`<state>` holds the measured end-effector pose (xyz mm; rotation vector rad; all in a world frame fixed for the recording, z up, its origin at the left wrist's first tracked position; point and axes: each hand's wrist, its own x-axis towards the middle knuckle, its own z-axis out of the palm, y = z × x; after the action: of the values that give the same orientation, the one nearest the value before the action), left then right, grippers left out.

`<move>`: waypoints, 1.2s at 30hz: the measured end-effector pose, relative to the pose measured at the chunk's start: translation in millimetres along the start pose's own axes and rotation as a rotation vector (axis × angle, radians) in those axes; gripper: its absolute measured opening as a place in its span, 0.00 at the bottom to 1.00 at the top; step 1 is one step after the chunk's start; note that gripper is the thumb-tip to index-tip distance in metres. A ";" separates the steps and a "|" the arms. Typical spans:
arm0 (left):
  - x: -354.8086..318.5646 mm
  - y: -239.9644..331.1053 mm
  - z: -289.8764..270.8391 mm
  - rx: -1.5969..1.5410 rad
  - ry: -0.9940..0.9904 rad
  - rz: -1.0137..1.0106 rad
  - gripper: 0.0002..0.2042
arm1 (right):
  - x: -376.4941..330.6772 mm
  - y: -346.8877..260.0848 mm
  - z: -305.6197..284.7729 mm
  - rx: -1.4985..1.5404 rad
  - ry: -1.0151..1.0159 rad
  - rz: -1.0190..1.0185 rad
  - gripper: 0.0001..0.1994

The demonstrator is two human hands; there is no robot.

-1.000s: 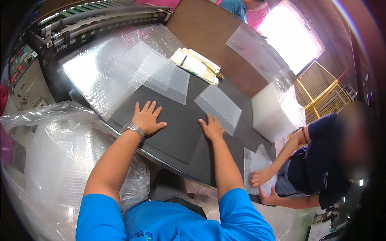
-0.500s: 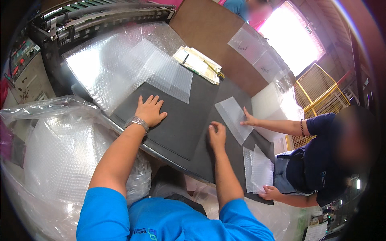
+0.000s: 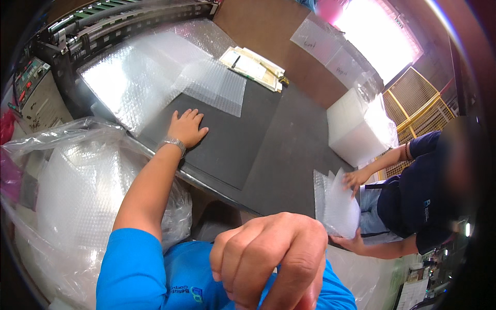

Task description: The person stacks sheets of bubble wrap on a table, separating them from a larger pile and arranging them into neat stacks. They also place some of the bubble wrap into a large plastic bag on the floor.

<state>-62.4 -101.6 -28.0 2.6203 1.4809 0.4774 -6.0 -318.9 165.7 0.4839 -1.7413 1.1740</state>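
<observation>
The left hand (image 3: 188, 129) lay, fingers wide, on the smooth black worktop (image 3: 292, 150) near a clear, bumpy bubble sheet (image 3: 216, 85), while the right hand (image 3: 274, 258) curled roundly, whether holding anything I couldn't tell.

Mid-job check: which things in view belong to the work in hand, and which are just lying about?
Seemingly in use:
flat dark-grey sheet under the left hand
clear bubble-wrap sheets in a co-worker's hands

Seemingly lying about:
slim black pen
yellow-and-black tape measure
flat stack of cream papers
</observation>
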 end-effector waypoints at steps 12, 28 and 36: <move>2.2 0.7 5.1 0.063 -0.025 -0.017 0.26 | -21.6 2.4 13.8 0.315 0.031 0.277 0.11; 4.1 5.4 5.7 0.062 -0.028 -0.006 0.26 | -312.6 112.9 -0.1 0.237 0.972 1.494 0.11; 2.1 4.6 2.8 0.052 -0.030 -0.006 0.25 | -285.0 70.8 -51.7 0.229 1.534 0.667 0.17</move>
<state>-56.7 -102.0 -29.1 2.6492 1.5113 0.4026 101.8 -290.5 -110.9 -0.8146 -0.3674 1.5196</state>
